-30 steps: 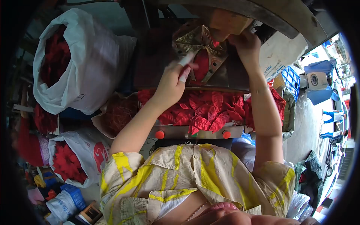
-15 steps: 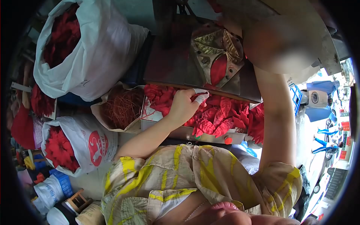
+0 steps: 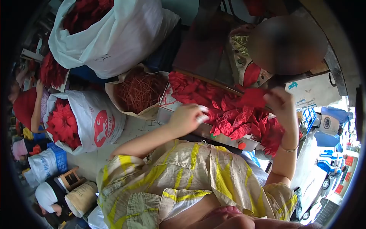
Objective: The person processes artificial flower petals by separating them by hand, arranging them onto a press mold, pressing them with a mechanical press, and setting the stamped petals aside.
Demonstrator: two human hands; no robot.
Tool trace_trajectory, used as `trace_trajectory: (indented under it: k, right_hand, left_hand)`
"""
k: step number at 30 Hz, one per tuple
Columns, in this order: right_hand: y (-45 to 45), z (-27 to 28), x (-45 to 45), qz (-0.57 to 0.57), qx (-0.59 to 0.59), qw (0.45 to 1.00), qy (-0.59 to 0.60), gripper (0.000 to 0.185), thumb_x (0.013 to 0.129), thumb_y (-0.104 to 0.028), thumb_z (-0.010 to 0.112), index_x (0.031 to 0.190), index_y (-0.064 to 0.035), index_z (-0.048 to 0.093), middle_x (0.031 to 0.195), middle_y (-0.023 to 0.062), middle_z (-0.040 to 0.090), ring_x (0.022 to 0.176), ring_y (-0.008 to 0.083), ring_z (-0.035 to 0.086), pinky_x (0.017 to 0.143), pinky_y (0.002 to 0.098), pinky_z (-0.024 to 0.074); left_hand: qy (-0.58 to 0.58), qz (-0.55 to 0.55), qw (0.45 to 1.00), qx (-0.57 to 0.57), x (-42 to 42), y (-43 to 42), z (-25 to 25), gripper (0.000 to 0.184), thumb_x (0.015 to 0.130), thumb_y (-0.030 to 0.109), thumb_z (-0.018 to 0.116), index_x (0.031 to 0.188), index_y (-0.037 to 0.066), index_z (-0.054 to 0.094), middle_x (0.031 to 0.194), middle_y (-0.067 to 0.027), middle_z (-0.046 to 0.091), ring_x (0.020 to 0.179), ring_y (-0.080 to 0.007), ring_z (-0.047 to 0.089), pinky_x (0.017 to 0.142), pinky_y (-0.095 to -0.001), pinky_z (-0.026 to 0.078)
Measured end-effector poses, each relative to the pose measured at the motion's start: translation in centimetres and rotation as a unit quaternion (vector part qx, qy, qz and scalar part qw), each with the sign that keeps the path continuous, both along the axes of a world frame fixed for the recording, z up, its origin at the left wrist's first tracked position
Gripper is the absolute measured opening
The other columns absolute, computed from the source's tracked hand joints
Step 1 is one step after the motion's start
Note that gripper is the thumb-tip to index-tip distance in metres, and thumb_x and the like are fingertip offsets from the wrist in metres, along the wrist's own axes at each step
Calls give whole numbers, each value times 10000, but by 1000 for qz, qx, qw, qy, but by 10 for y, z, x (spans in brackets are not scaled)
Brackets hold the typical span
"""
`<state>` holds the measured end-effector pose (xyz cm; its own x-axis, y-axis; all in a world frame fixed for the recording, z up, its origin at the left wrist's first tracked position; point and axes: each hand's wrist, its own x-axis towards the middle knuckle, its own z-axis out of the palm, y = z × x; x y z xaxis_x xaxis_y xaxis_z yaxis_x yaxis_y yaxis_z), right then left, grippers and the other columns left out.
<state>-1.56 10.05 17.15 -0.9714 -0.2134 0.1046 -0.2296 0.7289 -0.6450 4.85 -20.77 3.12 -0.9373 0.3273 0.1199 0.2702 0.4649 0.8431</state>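
My left hand [image 3: 186,121] is at the near edge of a pile of red fabric leaves [image 3: 238,120]. White coverings are on its fingertips, which look slightly apart, with nothing plainly held. On the right, my right hand [image 3: 281,104] pinches a red fabric leaf [image 3: 253,97] above the pile. The pile lies in a metal tray [image 3: 166,100]. Beyond it, a metal plate [image 3: 263,79] with leaf-shaped moulds carries another red leaf [image 3: 251,74]. A blurred round patch hides part of that plate.
A paper bag [image 3: 110,91] of thin red strips stands left of the tray. Two white sacks [image 3: 126,42] hold red fabric pieces. A red button [image 3: 241,145] is on the front panel. At far left sits another person [image 3: 26,107]. A cardboard box [image 3: 314,89] lies at right.
My right hand has come down from beside the moulds to the pile and now holds a red leaf. My left hand has drawn back to the pile's near edge. The view has shifted.
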Motion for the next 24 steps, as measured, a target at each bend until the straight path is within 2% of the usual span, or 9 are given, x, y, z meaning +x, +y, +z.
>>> trace_trajectory:
  k: [2,4,6,9,11,15,18,22,24]
  right_hand:
    - [10,15,-16,-65,-9,998,-2,160,870,-123,738,917,9,658,679,-8,550,614,62,440,558,237,367]
    - [12,18,-41,-52,1,993,110,166,875,-146,738,927,0,676,680,-6,578,634,70,459,590,257,384]
    - [3,19,-70,-68,2,981,181,237,879,-211,741,1014,-23,689,811,48,663,743,122,570,684,279,455]
    - [10,-6,-145,36,54,896,439,245,889,-211,734,1004,1,692,917,75,704,808,150,630,765,316,493]
    - [23,-30,-202,44,118,878,461,262,873,-226,732,1009,-5,701,921,89,708,819,157,649,740,325,497]
    - [-48,-2,-178,-95,75,991,63,280,835,-288,730,992,-57,722,913,101,705,891,218,678,747,348,511]
    - [-58,-16,-179,-116,283,929,208,319,800,-333,753,1021,-106,722,938,113,709,967,274,677,792,390,531]
    - [-54,-23,-178,-82,297,912,271,395,767,-384,776,1070,-140,707,1017,109,695,1002,308,666,841,429,536]
    - [-58,-15,-171,-80,311,905,278,421,758,-400,782,1088,-150,703,1043,107,684,1008,307,665,846,428,535]
  left_hand:
    - [76,32,992,-91,-4,-30,-15,275,806,232,744,1033,82,702,972,-85,657,897,-293,645,768,-401,526]
    - [97,24,988,-119,-9,-42,-19,344,793,198,755,1105,87,661,1074,-102,619,1013,-318,591,895,-421,485]
    - [98,7,983,-153,-12,-41,-34,394,772,194,765,1130,85,643,1088,-102,607,1043,-327,567,921,-430,463]
    - [93,-14,973,-212,-23,-31,-42,477,735,189,783,1168,81,616,1077,-97,593,1067,-333,533,947,-441,434]
    - [99,-22,965,-241,-23,-29,-36,445,711,161,783,1112,74,613,1017,-88,588,1001,-315,534,912,-433,440]
    - [95,-88,963,-236,-22,-36,-40,292,730,77,749,976,59,592,1000,-92,620,967,-301,573,899,-421,451]
    - [21,-3,992,-124,-14,-38,-41,180,834,108,682,1000,55,637,947,-124,647,886,-317,616,786,-426,500]
    - [-45,55,995,-71,-10,-35,-8,185,941,166,614,1064,36,659,895,-125,701,744,-276,651,692,-400,524]
    - [-258,25,959,110,-13,-29,-6,274,1014,239,544,1150,27,651,866,-101,732,672,-182,654,643,-327,525]
